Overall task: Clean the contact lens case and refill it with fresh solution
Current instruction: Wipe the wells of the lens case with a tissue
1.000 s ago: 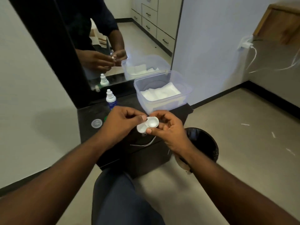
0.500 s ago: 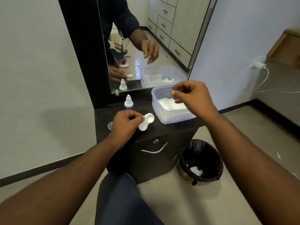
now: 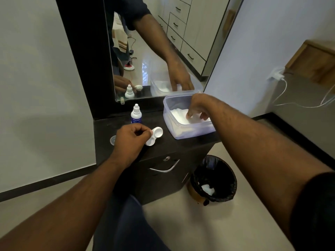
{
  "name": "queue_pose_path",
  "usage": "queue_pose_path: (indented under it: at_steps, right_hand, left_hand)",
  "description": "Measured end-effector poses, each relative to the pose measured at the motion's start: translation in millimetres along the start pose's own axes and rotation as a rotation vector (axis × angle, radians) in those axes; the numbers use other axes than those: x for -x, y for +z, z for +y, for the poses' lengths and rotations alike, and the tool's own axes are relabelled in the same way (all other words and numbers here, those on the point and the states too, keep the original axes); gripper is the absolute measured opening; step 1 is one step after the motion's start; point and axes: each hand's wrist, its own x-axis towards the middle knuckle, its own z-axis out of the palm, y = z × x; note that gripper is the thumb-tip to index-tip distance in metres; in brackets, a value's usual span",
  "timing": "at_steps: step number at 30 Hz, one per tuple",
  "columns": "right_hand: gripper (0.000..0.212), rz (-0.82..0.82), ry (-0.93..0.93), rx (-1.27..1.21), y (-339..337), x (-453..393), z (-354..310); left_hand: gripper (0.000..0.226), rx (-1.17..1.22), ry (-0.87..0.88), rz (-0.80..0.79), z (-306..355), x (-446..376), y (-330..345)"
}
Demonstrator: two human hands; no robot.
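Nearest the viewer, beside the cabinet on the floor, a lined bin (image 3: pixel 213 180) is stood with a crumpled white scrap inside it, apparently so that waste can be dropped within arm's reach. Above the front edge of the dark cabinet top (image 3: pixel 183 144), the contact lens case (image 3: pixel 154 136) is pinched at one end by the curled fingers of the left hand (image 3: pixel 129 140); both wells are turned upward and left uncovered, seemingly so that they can be wiped and then filled. A small clear cap (image 3: pixel 112 140) is laid near the top's left edge, half hidden behind that hand. Further back, toward the rear edge, the solution bottle (image 3: pixel 136 114) is stood upright and untouched, its nozzle up, presumably kept ready for refilling. At the right rear corner a translucent tub (image 3: pixel 168 113) of white tissues (image 3: pixel 176 116) is placed, and the right hand (image 3: pixel 200 106) is reached into it, fingers bent down onto the top sheet; whether a sheet is already gripped cannot be told. Drying the wells is judged to be the step in hand.
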Motion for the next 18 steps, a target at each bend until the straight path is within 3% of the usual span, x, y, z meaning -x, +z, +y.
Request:
queue_pose_path:
  at_steps: [4,12,18]
  right_hand:
    - [0.050,-0.072,0.121,-0.069,0,-5,3]
    - [0.044,0.079,-0.027,-0.188,5,-6,13]
    - [0.050,-0.056,-0.155,-0.591,1,18,21]
  left_hand:
    - [0.009,-0.029,0.022,-0.001,-1,1,0]
    - [0.010,0.023,-0.002,0.007,-6,-4,1]
    - [0.010,0.066,-0.018,-0.002,-3,-1,0]
